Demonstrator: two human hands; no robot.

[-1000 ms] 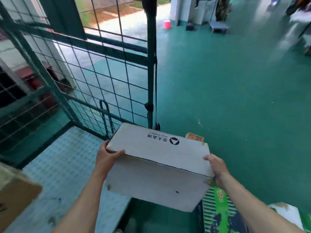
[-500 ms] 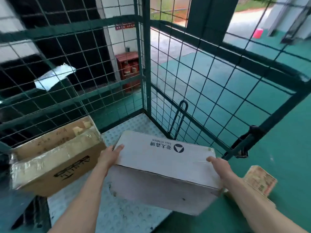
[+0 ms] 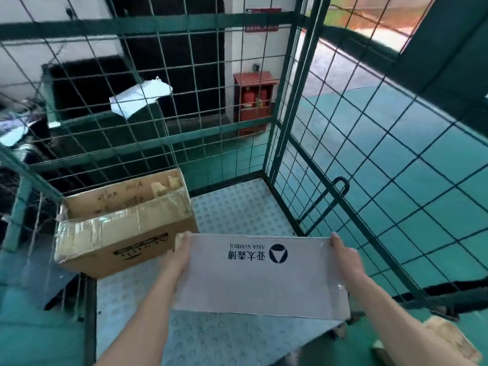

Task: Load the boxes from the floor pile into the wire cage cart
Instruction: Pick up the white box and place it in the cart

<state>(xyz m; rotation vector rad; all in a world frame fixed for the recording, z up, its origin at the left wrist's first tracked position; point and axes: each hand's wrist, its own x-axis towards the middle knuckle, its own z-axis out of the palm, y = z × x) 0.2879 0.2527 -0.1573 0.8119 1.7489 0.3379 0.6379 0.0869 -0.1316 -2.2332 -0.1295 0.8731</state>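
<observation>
Head view, looking down at my arms: my left hand grips the left end of the white box, fingertips reaching its far top corner. My right hand grips the right end the same way. The box lies flat between my hands, its top facing me, with a dark round logo and printed lettering reading upside down. It sits low over the front part of the wire cage cart, above the studded floor plate; I cannot tell whether its underside touches the plate.

Just left of my left hand stands a brown box, on the plate against the cart's left side, its top taped with clear tape and partly open at the back. The back right corner of the plate is bare.

A white sheet hangs at the rear mesh. Beyond the mesh stands a red cabinet, and green floor spreads to the right. At the lower right, by my right forearm, a tan box lies on the floor outside the cart.
</observation>
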